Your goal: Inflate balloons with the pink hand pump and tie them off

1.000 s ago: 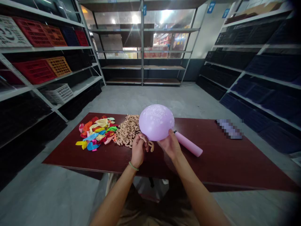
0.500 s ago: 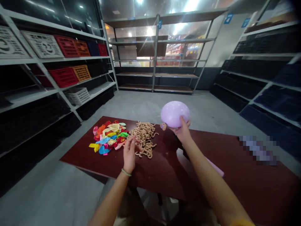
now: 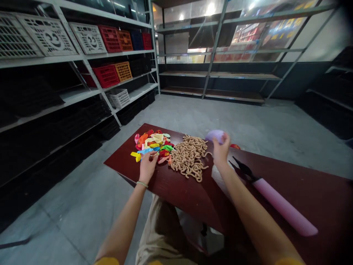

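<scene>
My left hand (image 3: pixel 148 167) is at the near side of a heap of uninflated balloons (image 3: pixel 154 140) in many colours, its thumb and fingers pinched together on a balloon there, though the fingertips hide most of it. Right of the heap lies a pile of tan, curly, cord-like pieces (image 3: pixel 190 156). My right hand (image 3: pixel 221 149) is over the table's far edge, fingers apart and blurred. Just past them shows the top of an inflated lilac balloon (image 3: pixel 213 135), its lower part hidden behind the table edge. A pink balloon pump (image 3: pixel 284 206) with a black nozzle lies right of my right forearm.
A dark red table (image 3: pixel 165 195) is in front of me. Something white (image 3: pixel 219 178) lies partly under my right forearm. A red object (image 3: pixel 235 146) shows past the far edge. Shelves with plastic crates (image 3: pixel 110 38) line the left; a metal rack (image 3: pixel 237 75) stands at the back.
My right hand has moved to the far edge and come off the lilac balloon, which has dropped lower. My left hand has moved left from the tan pieces to the balloon heap. The view has turned right.
</scene>
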Tool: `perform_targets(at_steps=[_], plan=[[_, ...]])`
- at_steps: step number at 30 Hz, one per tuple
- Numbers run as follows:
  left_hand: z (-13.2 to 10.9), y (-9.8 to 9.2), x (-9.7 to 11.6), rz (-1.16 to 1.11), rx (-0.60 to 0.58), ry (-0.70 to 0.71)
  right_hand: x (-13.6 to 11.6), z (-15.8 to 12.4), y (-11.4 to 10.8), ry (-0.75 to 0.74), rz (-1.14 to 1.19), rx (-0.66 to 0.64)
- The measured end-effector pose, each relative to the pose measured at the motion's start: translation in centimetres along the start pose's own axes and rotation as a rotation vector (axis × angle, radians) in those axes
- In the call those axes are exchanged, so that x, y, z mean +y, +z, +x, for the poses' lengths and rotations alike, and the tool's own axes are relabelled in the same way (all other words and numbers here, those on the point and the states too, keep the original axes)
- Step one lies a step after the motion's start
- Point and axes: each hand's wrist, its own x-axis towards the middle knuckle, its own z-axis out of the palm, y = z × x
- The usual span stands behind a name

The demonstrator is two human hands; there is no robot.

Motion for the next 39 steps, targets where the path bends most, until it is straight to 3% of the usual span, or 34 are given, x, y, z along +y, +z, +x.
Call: perform_targets(at_steps=[7, 11, 19, 24, 27, 29, 33, 36, 39], plan=[[-0.8, 1.2, 0.2, 0.102, -0.070, 0.187, -3.8, -8.7, 5.3, -0.383, -0.039, -0.635], [-1.4, 1.7, 0.1, 0.106, -0.104, 0.250, -4.7, -12.2, 6.1, -0.548, -0.094, -0.816], [-1.4, 1.6, 0.7, 0.016, -0.129, 0.226, -3.2, -13.7, 5.8, -0.550, -0.156, -0.755], [-2.5, 1.2, 2.2, -0.164, -0.113, 0.150, -4.7, -12.5, 5.2, -0.480, -0.068, -0.672], [-3.6, 1.6, 3.3, -0.248, -0.193, 0.027, -6.5, -11.1, 4.2, -0.449, -0.030, -0.657], [-4.3, 2.3, 4.3, -0.354, -0.300, -0.159, -7.8, -10.4, 3.0, -0.456, -0.015, -0.673], [-5.7, 4.2, 7.2, -0.856, -0.404, -0.520, -9.7, -10.3, -0.7, -0.518, -0.018, -0.705], [-6.7, 5.6, 9.7, -1.088, -0.434, -0.553, -10.0, -10.9, -4.0, -0.609, -0.103, -0.682], [-7.7, 7.2, 11.5, -1.152, -0.525, -0.535, -9.2, -11.4, -7.1, -0.706, -0.250, -0.619]])
